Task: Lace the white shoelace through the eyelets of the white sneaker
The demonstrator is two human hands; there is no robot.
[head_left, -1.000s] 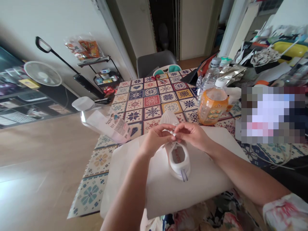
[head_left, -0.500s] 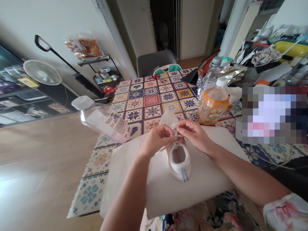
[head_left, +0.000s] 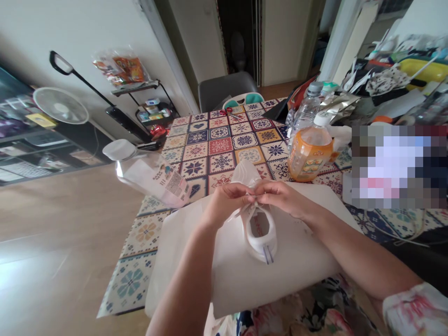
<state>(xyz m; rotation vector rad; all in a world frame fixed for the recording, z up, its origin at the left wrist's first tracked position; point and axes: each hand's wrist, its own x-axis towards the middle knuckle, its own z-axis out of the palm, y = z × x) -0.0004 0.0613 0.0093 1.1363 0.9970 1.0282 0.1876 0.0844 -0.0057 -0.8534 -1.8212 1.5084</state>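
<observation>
A white shoe point(head_left: 261, 249) rests on a white sheet point(head_left: 297, 261) with its toe pointing away from me and its heel toward me. My left hand point(head_left: 227, 203) pinches the white shoelace point(head_left: 252, 206) above the shoe's tongue. From the other side my right hand point(head_left: 282, 198) pinches the lace too, its fingertips meeting those of my left hand. The fingers hide most of the knot area. Two thin purplish stripes mark the heel.
An orange bottle point(head_left: 310, 154) and a clear bottle point(head_left: 308, 107) stand at the right on the patterned tablecloth point(head_left: 220, 145). A transparent container point(head_left: 150, 179) lies at the left edge. Red scissors point(head_left: 229, 112) lie at the far end, near a grey chair point(head_left: 226, 88).
My right hand has moved slightly down and left, so the fingertips of both hands now meet over the laces. The shoe has stayed in place.
</observation>
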